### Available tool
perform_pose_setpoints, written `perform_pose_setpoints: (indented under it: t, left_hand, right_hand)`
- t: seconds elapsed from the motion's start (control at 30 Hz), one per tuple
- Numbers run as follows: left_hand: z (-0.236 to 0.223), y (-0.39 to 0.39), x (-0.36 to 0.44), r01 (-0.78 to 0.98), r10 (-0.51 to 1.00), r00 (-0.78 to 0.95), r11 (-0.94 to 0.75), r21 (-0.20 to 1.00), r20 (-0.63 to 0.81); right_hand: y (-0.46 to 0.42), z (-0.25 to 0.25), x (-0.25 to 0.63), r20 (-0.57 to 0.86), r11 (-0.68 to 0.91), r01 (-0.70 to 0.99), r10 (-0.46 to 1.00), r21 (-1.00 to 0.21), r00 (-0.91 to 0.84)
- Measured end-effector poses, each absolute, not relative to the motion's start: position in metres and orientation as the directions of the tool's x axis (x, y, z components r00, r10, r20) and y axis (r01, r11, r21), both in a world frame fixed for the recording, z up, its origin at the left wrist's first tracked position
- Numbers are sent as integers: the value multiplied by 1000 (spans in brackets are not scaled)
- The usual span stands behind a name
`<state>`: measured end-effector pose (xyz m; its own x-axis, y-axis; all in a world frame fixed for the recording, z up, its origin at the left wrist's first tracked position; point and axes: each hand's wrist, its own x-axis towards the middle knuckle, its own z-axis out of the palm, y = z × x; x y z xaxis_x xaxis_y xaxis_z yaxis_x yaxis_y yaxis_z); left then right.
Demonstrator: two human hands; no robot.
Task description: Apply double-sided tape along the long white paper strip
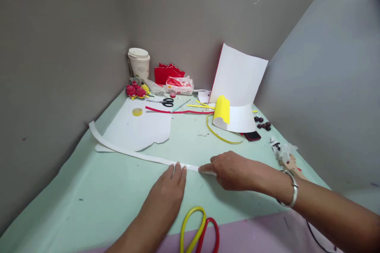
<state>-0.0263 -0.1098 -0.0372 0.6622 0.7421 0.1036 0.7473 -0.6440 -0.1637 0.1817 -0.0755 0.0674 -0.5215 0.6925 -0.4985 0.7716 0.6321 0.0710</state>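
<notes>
Left hand (169,189) down on the white strip (145,157), open, the fingers close together and laid along it, tips pressing from above! And right beside it comes the right hand (231,170), index finger pointed out and set on the strip, the other fingers curled under; whether they grip anything, the head view cannot tell. A bracelet (293,189) sits on that wrist.

Follow the strip now: it runs across the green table (97,189), from the right hand past the left fingertips, then bends away to the far left, crossing the near edge of a white sheet (148,128). On that sheet, a tape roll (137,112).

Close in, at the near edge, two big scissor loops, one yellow (183,227), one red (217,235)!

Beyond the hands, a red strip (181,112) stretches sideways, with black-handled scissors (168,102) just behind it. To the right, a curved yellow strip (219,136), then a yellow paper (222,110) curling in front of a tall white card (240,73) propped up at the back. A phone (252,136) peeks out by the card's foot, and at the far left corner stands a cup (139,63).
</notes>
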Motion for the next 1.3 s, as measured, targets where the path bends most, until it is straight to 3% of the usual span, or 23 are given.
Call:
perform_pose_setpoints:
  t: [0.6,1.07,1.3]
  left_hand:
    - [-41,-111,-21,776,747,630,-599,-199,210]
    - [-28,-115,-8,811,804,580,-552,-194,134]
    - [-23,-121,3,813,832,552,-521,-260,58]
  right_hand:
    - [-81,56,188,-486,539,842,730,-23,-480]
    - [-89,54,190,-458,479,875,766,-63,-452]
    - [-85,51,194,-464,480,874,758,-77,-458]
